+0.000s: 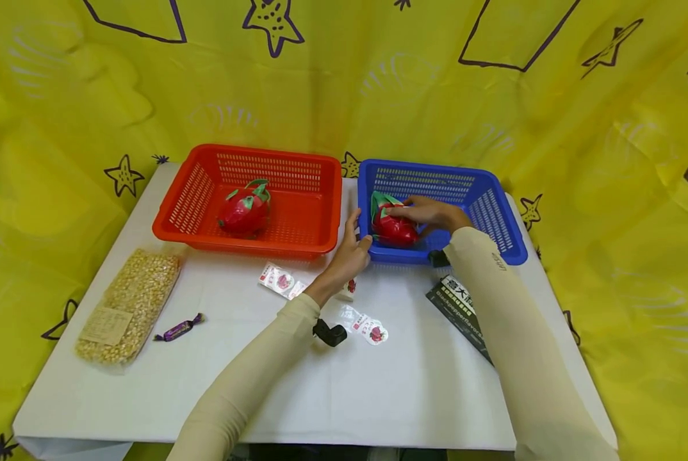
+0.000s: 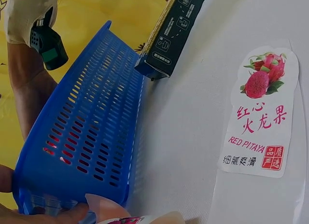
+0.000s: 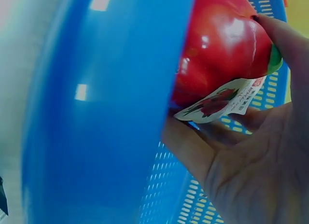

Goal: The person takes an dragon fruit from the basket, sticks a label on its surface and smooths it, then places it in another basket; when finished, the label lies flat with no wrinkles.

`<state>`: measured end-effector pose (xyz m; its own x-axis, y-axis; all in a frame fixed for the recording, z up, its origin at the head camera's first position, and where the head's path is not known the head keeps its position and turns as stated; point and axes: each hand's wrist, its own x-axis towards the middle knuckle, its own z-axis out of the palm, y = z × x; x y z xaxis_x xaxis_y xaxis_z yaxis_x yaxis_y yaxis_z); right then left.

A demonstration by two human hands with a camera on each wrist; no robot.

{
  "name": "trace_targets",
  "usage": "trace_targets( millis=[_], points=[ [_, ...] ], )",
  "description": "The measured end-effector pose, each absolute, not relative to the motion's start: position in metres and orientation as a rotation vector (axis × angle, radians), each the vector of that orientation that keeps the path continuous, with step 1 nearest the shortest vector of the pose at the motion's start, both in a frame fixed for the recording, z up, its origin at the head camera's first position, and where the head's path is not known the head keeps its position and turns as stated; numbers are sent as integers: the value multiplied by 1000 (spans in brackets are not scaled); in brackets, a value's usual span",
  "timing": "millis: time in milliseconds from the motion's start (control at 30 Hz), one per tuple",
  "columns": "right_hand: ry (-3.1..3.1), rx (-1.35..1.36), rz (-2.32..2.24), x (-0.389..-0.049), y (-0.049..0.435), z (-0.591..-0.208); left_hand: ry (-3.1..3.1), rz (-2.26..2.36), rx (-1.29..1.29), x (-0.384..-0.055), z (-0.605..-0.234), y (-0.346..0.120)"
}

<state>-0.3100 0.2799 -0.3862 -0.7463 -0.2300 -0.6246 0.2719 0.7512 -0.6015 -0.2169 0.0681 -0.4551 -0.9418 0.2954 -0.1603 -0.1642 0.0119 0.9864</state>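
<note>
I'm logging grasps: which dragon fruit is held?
The dragon fruit in the blue basket, gripped by the right hand; the one in the red basket isn't.

Stretching both arms [image 1: 252,378] forward; resting left grip [image 1: 346,257] at near-left corner of blue basket [image 1: 498,214], curling right grip [image 1: 436,214] inside.

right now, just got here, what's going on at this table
A person's right hand holds a red dragon fruit with green leaves inside the blue basket, while the left hand touches that basket's left end. A second dragon fruit sits in the red basket alongside. On the table in front, a bag of yellow kernels and a purple-wrapped candy lie to the left, with a dark box to the right.
</note>
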Motion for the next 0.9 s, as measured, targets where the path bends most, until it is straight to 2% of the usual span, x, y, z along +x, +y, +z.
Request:
trace_targets(
  millis=[267, 633, 900],
  points=[
    [2323, -14, -743, -311, 260, -379, 1968, 1985, 146, -217, -455, 65],
    [2457, 130, -612, -317, 248, -378, 1916, 2027, 168, -215, -455, 68],
    [2462, 17, -688, -321, 250, -378, 1958, 2011, 160, -218, -457, 66]
  ],
)
